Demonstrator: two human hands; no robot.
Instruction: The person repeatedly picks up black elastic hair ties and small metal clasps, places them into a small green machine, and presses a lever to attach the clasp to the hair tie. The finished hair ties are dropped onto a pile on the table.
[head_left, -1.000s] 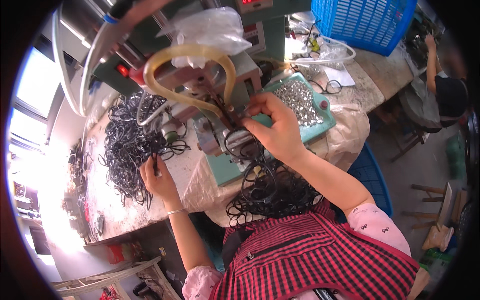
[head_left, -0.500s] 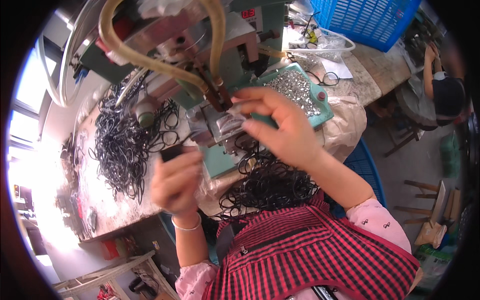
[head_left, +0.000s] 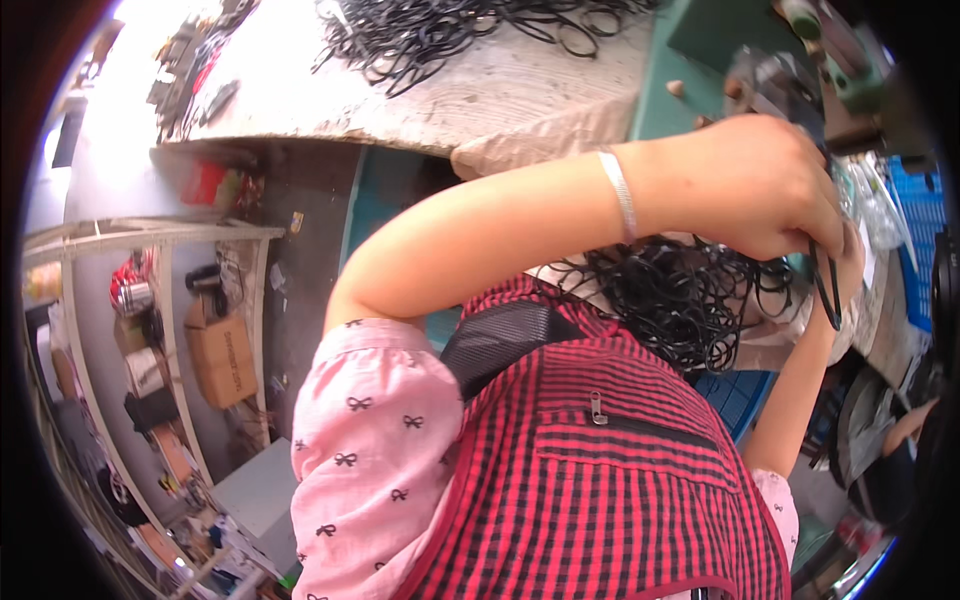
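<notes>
Head view: at the upper right of the frame the left hand (head_left: 750, 185) is clenched around a thin black cable (head_left: 826, 285) that hangs below its fingers. Just right of it, the right hand (head_left: 848, 290) is mostly hidden, grip unclear. Tangled black cable loops (head_left: 680, 300) lie just below
</notes>
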